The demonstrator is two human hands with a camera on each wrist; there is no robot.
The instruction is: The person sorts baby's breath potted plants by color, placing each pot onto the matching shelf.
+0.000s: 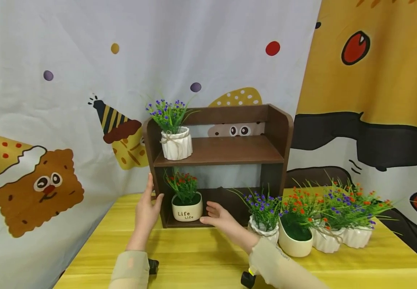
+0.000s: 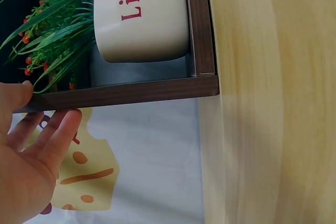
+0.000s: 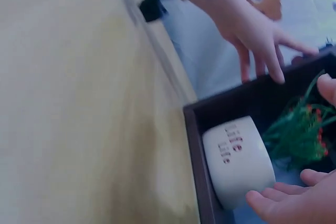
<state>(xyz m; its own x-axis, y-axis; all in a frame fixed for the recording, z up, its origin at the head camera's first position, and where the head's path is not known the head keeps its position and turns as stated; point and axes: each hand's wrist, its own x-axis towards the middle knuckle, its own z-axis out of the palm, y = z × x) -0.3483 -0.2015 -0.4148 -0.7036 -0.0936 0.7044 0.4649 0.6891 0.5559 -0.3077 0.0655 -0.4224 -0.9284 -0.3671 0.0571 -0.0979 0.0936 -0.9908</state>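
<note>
The right hand [image 3: 304,204] is by a white pot [image 3: 236,169] and its green plant [image 3: 296,137] in a brown shelf [image 3: 220,106]; the left hand [image 3: 254,32] touches the shelf

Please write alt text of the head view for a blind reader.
A left hand is at the side of a brown wooden two-tier shelf, the right hand beside a cream rounded "Life Life" flowerpot with red flowers on the lower tier. Above stands a white fluted pot of purple flowers; four more potted plants stand at right.
</note>
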